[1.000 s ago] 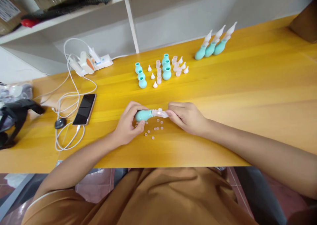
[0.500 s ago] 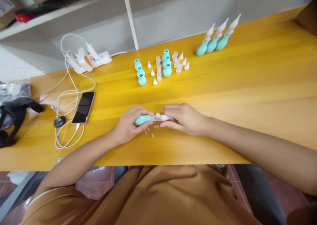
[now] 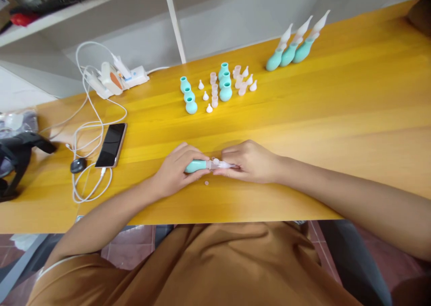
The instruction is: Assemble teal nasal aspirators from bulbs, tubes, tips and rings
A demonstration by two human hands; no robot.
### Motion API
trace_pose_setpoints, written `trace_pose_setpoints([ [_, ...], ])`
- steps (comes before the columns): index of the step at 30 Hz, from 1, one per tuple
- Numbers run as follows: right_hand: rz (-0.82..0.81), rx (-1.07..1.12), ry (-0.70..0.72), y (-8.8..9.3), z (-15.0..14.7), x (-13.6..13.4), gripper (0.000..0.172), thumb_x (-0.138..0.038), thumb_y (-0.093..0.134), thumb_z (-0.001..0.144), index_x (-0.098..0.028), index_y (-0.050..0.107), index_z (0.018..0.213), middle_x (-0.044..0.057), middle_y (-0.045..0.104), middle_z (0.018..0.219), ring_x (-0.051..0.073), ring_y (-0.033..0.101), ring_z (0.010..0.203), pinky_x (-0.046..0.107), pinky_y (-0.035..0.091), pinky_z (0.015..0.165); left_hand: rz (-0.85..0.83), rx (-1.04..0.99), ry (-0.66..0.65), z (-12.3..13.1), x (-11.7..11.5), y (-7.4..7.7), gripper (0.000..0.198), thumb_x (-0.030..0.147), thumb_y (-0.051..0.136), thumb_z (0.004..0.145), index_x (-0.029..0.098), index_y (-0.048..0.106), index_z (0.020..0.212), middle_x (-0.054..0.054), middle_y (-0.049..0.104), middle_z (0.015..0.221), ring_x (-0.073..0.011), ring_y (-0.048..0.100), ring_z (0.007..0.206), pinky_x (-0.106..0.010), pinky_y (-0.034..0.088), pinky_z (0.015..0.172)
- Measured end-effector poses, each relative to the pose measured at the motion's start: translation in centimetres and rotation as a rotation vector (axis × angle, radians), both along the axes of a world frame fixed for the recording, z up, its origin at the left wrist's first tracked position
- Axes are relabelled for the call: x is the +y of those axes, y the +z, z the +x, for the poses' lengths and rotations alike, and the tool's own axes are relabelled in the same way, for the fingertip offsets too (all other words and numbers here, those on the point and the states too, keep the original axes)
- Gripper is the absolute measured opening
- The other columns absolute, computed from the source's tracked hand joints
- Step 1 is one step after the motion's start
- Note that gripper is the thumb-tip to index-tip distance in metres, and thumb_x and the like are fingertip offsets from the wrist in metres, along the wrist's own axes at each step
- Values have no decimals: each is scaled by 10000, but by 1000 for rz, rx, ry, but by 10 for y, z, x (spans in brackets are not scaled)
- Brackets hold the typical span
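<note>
A teal-bulbed nasal aspirator (image 3: 215, 164) lies level between my two hands, low over the table. My left hand (image 3: 175, 167) is closed round its teal bulb (image 3: 195, 166). At the other end, my right hand (image 3: 248, 163) pinches the pale tip, partly hiding it. A clear connector with a small round side port joins bulb and tip. One small clear disc (image 3: 206, 183) lies on the wood just below my hands.
Teal bulbs (image 3: 191, 105), white tips (image 3: 209, 108) and clear connectors (image 3: 214, 101) stand in rows beyond my hands. Three assembled aspirators (image 3: 288, 54) stand at the back right. To the left are a phone (image 3: 111, 145), looping white cables and a power strip (image 3: 138, 76).
My hands have shifted slightly nearer and lower, still holding the aspirator. Several small discs that showed below it are now mostly hidden. The view has tilted a little.
</note>
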State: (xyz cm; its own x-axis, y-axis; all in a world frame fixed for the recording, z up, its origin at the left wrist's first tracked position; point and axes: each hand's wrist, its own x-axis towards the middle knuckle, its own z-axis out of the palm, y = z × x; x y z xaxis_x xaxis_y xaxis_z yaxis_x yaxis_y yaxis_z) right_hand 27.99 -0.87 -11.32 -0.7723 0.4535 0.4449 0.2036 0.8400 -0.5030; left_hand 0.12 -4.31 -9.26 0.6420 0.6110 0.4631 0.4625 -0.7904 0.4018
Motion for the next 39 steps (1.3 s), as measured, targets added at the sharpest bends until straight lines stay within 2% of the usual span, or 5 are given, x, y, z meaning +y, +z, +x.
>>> trace_pose_setpoints([
  [8,137,23,-30,-3,-2,-5,513,-485,567,1183,-162,650,794,16,655,720,110,514,590,281,286,608,-37,-36,44,1,-4,-3,266,474,741,1083,234,698,1189,-68,827,1054,-213,785,949,-386,567,857],
  [20,348,-35,29,-3,-1,-3,546,-523,450,1219,-166,678,873,25,672,785,130,517,618,294,323,629,-123,-54,-146,2,-3,6,229,401,765,1072,233,652,1180,-86,820,1098,-215,788,967,-369,582,835],
  [27,377,-65,0,-3,1,-3,556,-502,436,1225,-161,684,863,36,700,809,131,539,629,307,320,625,-45,20,-76,3,-9,4,207,385,746,1081,231,652,1183,-80,813,1101,-212,766,940,-370,592,871],
  [33,385,-90,-15,-3,0,-4,553,-503,445,1223,-166,680,854,31,676,771,127,510,612,302,294,629,-73,51,-6,3,-12,-1,205,415,726,1089,240,667,1176,-65,801,1060,-218,748,942,-372,600,862],
  [39,377,-31,47,-2,0,-3,566,-515,440,1223,-169,666,836,27,679,781,131,528,626,300,315,618,-104,7,-69,4,-12,1,217,418,744,1078,233,670,1163,-75,798,1072,-216,748,943,-357,599,837],
])
